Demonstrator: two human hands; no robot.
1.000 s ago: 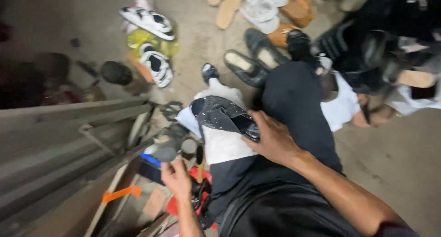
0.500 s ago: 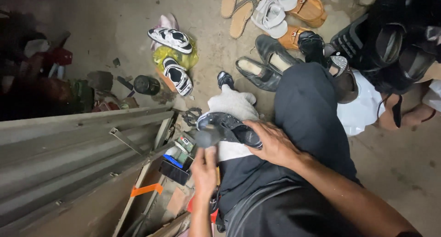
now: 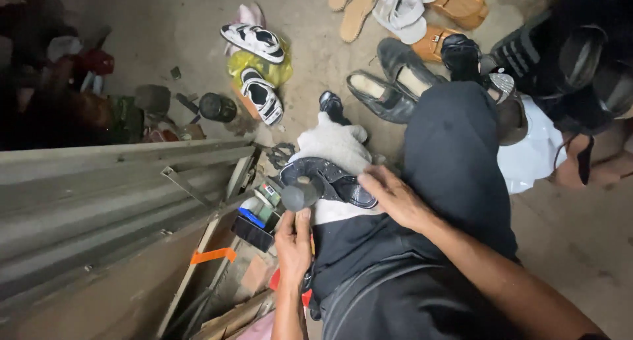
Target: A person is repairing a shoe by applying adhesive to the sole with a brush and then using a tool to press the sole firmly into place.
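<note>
since a second ago, left hand (image 3: 294, 240) risen, now gripping round grey-headed hammer (image 3: 301, 196) over dark glossy shoe (image 3: 328, 180) on lap; right hand (image 3: 393, 197) flat, fingers spread, pinning shoe.

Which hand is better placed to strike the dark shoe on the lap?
Left, probably. The left hand grips the round-headed tool, its head at the edge of the dark shoe. The right hand lies flat on that shoe, steadying it.
</note>
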